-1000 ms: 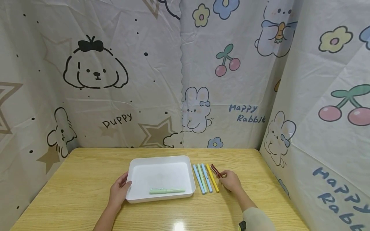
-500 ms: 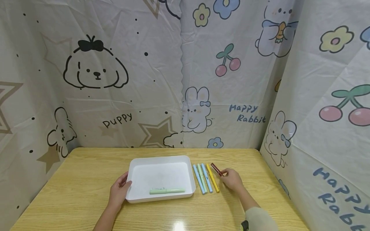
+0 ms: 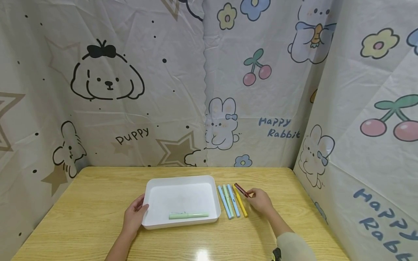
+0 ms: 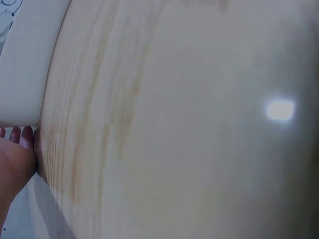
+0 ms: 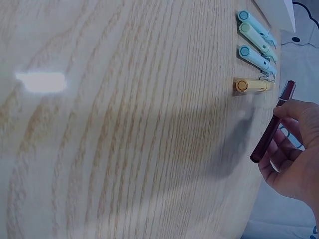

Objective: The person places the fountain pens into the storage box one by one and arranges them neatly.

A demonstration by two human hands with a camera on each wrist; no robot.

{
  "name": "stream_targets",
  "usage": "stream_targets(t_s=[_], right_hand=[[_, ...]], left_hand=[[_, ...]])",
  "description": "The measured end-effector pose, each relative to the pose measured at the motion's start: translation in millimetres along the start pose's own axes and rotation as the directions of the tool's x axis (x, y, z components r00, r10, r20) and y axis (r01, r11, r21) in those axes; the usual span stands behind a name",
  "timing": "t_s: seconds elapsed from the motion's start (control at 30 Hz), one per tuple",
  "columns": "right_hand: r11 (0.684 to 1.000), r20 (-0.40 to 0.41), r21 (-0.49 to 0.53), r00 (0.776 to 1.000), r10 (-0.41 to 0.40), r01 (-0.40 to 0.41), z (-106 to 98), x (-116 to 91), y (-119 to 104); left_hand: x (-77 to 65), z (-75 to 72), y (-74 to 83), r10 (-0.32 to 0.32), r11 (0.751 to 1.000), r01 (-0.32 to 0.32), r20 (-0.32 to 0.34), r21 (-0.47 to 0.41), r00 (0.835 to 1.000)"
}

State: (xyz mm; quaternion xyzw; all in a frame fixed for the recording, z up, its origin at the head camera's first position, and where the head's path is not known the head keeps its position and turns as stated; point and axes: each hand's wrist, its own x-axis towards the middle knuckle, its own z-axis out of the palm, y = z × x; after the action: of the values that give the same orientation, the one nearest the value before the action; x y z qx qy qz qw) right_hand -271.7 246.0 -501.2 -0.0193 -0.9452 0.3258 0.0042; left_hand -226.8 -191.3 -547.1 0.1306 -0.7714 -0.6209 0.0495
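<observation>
My right hand (image 3: 260, 201) pinches a dark red pen (image 3: 241, 190) between thumb and fingers. In the right wrist view that pen (image 5: 269, 133) slants above the table, and a shadow falls below it. My left hand (image 3: 132, 216) holds the left end of a white tray (image 3: 179, 195), thumb at the rim and fingers along the outer side. Inside the tray, near its front wall, lies a light green pen (image 3: 192, 215). Right of the tray lie a blue pen (image 3: 225, 203), a green pen (image 3: 229, 204), another blue pen (image 3: 234, 204) and a yellow pen (image 3: 241, 203).
A wooden table (image 3: 98, 203) carries everything. Printed cloth (image 3: 137, 72) hangs behind it and at both sides. The row of pens sits close to the tray's right wall, between the tray and my right hand.
The dark red pen has risen off the table and shifted a little left with my right hand; its far end now overlaps the yellow pen's top. My left hand and the tray stay put.
</observation>
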Motion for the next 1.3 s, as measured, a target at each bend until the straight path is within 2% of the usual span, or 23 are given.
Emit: stream_targets(t_s=[0.67,1.3], right_hand=[[0.997,0.014,-0.044,0.998,-0.058,0.059,-6.1,1.1,-5.9],[0.994,0.031,-0.041,0.994,-0.104,0.105,-6.3,3.9,-16.4]], left_hand=[[0.9,-0.1,-0.6,-0.017,1.000,0.017,0.011,-0.014,1.000],[-1.2,-0.6,2.3,-0.015,1.000,0.015,0.012,-0.006,1.000]])
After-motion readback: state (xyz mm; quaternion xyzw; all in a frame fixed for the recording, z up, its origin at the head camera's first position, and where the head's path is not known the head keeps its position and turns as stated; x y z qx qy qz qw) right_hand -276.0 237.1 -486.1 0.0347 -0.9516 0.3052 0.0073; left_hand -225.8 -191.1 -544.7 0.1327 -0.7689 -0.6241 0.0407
